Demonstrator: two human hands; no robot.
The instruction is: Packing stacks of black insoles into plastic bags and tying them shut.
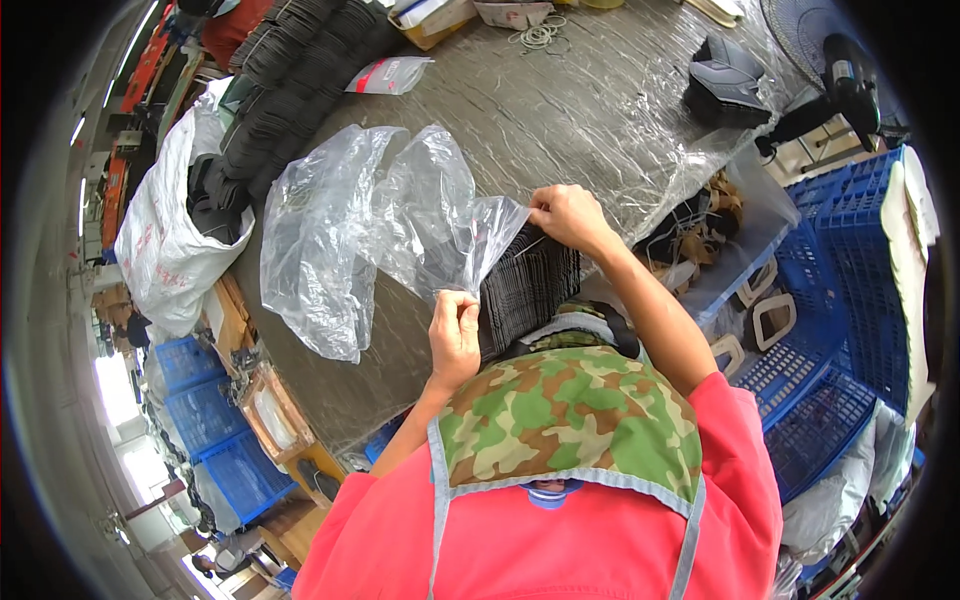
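A large clear plastic bag (325, 235) spreads out over the table, crumpled, with its edge drawn toward me. My left hand (456, 335) pinches the near part of that edge. At the far part, my right hand (570, 216) has its fingers closed on the plastic. Between and below my hands stands a stack of thin dark pieces (532, 285), packed close together at the table's near side. The bag's edge lies partly against this stack. Where the stack meets my camouflage apron (575, 410), its lower end is hidden.
Long rows of stacked dark pieces (270, 110) line the table's far left, beside a white woven sack (165, 225). Black moulded pieces (725, 82) lie far right near a fan (850, 80). Blue crates (850, 270) stand to my right. A coil of string (540, 35) rests on the table (590, 110).
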